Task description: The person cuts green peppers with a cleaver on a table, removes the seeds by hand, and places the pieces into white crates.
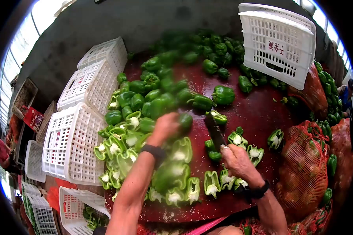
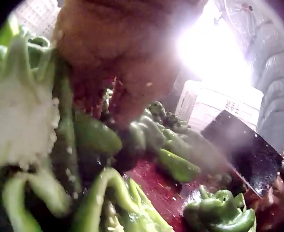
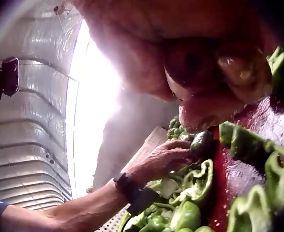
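Note:
In the head view my right hand (image 1: pixel 239 162) grips the handle of a broad dark cleaver (image 1: pixel 214 131), its blade pointing away from me over the red tabletop (image 1: pixel 243 107). My left hand (image 1: pixel 166 127), blurred, holds a whole green bell pepper (image 1: pixel 185 122) at its fingertips. The right wrist view also has the left hand (image 3: pixel 164 157) with its fingers on that dark green pepper (image 3: pixel 203 145). Cut pepper halves (image 1: pixel 178 152) with pale seed cores lie below the left hand. A halved pepper (image 1: pixel 219 117) lies beside the cleaver blade.
Whole peppers (image 1: pixel 153 82) are heaped at the back and left. White plastic crates (image 1: pixel 72 145) line the left edge, and another white crate (image 1: pixel 278 43) stands tilted at the back right. Filled red mesh sacks (image 1: pixel 304 172) lean along the right side.

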Demonstrator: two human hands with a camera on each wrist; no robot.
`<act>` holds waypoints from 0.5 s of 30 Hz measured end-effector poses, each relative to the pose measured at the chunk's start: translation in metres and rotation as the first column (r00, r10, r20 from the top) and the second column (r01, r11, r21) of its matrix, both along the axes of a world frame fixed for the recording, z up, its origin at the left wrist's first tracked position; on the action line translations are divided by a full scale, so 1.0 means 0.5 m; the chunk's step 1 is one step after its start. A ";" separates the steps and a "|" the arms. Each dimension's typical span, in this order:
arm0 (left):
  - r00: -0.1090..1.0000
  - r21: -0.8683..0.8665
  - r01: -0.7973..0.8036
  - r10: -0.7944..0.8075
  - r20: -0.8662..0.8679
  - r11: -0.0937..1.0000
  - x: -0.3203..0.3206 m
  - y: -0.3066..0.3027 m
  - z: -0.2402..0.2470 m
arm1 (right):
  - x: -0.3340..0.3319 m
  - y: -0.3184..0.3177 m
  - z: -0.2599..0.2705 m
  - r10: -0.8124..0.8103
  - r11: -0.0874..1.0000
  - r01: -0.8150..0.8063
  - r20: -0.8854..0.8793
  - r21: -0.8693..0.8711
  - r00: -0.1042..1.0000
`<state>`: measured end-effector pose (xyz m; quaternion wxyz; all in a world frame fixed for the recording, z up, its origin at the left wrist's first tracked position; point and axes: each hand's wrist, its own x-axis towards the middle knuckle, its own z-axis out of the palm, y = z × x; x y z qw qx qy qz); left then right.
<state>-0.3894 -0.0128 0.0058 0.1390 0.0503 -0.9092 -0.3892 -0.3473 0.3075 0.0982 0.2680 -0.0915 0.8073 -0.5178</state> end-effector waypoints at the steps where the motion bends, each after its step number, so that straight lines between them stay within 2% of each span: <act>1: 1.000 0.056 0.019 -0.017 -0.024 0.998 -0.002 0.004 -0.016 | -0.009 -0.023 0.001 -0.008 1.000 0.007 0.051 0.015 0.999; 2: 0.998 0.112 0.039 -0.034 -0.045 0.993 -0.002 0.014 -0.017 | -0.022 -0.034 -0.025 0.095 0.995 -0.088 -0.178 0.047 0.979; 3: 0.995 0.148 0.095 -0.093 -0.019 0.984 -0.003 0.017 -0.016 | -0.041 -0.048 -0.071 0.198 0.980 -0.173 -0.390 0.100 0.899; 6: 0.976 0.125 0.203 -0.211 0.050 0.971 0.012 0.045 0.024 | -0.055 -0.089 -0.139 0.138 0.974 -0.219 -0.601 -0.063 0.788; 10: 0.977 -0.009 -0.031 0.028 -0.212 0.999 -0.011 0.081 0.001 | -0.052 -0.106 -0.128 0.160 0.984 -0.174 -0.545 0.027 0.823; 11: 0.978 -0.017 -0.038 0.034 -0.206 0.999 -0.012 0.088 -0.009 | -0.052 -0.103 -0.130 0.194 0.979 -0.194 -0.552 0.059 0.811; 13: 0.979 -0.036 -0.053 0.045 -0.200 0.998 -0.018 0.096 -0.021 | -0.053 -0.103 -0.119 0.185 0.983 -0.158 -0.456 0.097 0.871; 14: 0.980 -0.040 -0.047 0.038 -0.198 0.998 -0.022 0.098 -0.024 | -0.053 -0.103 -0.107 0.131 0.989 -0.099 -0.347 0.110 0.929; 15: 0.980 -0.044 -0.044 0.034 -0.194 0.998 -0.023 0.099 -0.028 | -0.053 -0.102 -0.103 0.131 0.989 -0.098 -0.362 0.110 0.923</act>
